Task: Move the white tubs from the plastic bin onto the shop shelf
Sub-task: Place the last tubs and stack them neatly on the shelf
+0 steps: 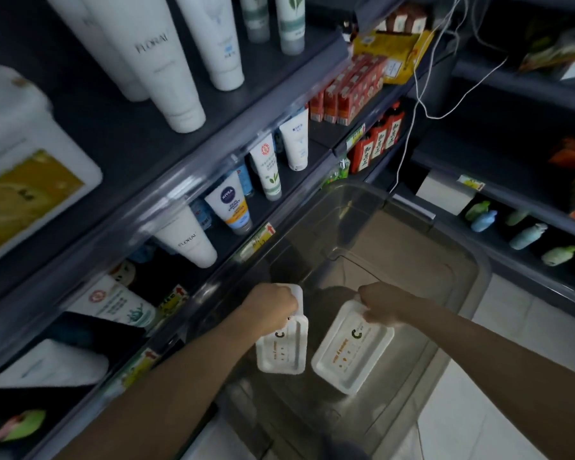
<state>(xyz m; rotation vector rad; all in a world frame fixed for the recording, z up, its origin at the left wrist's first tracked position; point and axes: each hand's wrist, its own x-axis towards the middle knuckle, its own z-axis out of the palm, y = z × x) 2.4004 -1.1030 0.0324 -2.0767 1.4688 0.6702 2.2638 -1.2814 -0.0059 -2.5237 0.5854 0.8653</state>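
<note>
Precariously end-held inside plastic bin (480, 273): left tub (281, 351) in curled fingers of left hand (273, 305), right tub (352, 348) likewise in right hand (382, 305); may tilt, slip out.

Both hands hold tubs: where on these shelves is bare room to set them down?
Upper shelf: a bare dark patch between the large white tub at left and the FLORAL tubes. The next shelf down is crowded with tubes around the Nivea tube.

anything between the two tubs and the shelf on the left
Only the left wall of the plastic bin: the left hand and right hand hold the white tubs low over it. Beyond that, tubes already fill part of the shop shelf.
</note>
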